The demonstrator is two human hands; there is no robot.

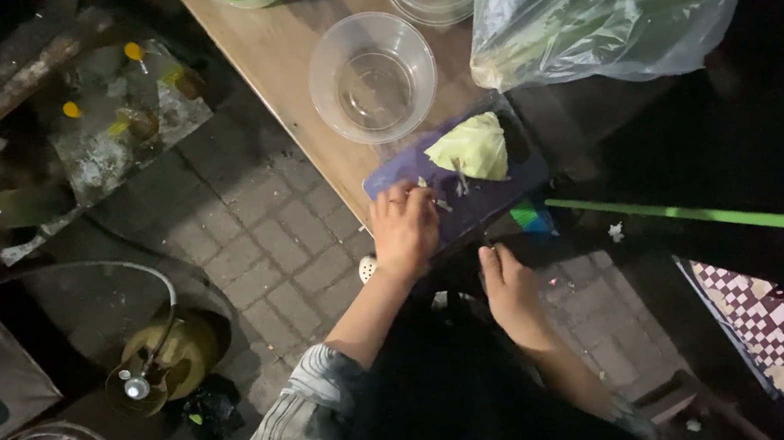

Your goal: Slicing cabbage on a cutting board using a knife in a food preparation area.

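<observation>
Nearest me, my right hand (512,285) rests at the near edge of the purple cutting board (454,192); whether it grips anything I cannot tell. My left hand (405,228) lies curled on the board, fingers bent over small scraps. Just beyond its fingers sits the cabbage wedge (473,147), with an empty clear bowl (373,76) farther out on the table (274,49).

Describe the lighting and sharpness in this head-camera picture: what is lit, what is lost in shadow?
Head view: light falls on the table, the cabbage on the purple board and the left hand; the right hand sits in dimmer light; the right side is nearly black; the plastic bag shows glare; the whole picture is soft and grainy.
</observation>
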